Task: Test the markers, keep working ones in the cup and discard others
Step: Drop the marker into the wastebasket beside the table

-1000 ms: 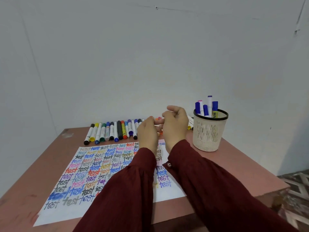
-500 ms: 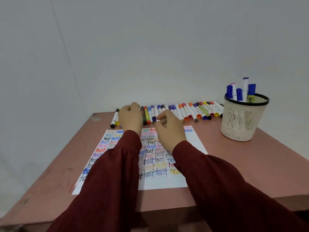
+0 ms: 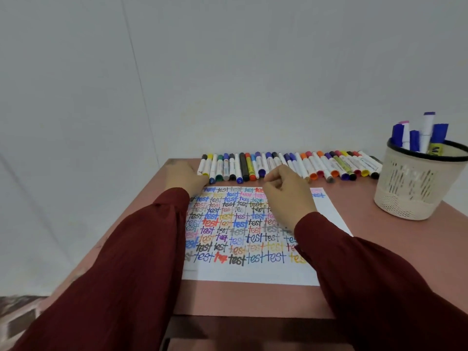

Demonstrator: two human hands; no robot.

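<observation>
A long row of capped markers lies along the table's far edge. A cream mesh cup at the right holds several blue and purple markers. A white paper covered with coloured "test" words lies in front of the row. My left hand is blurred at the row's left end, and its fingertips reach the leftmost white marker. My right hand hovers over the paper's top edge with curled fingers, thumb and forefinger close together by the row's middle. I see nothing between them.
The reddish table stands against a plain grey wall. Its left edge runs just beside my left arm, and its near edge is under my sleeves. Patterned floor shows at the lower left.
My hands held an orange marker together a second ago; now they are apart. The left hand slid to the row's left end. The view swung left and downward.
</observation>
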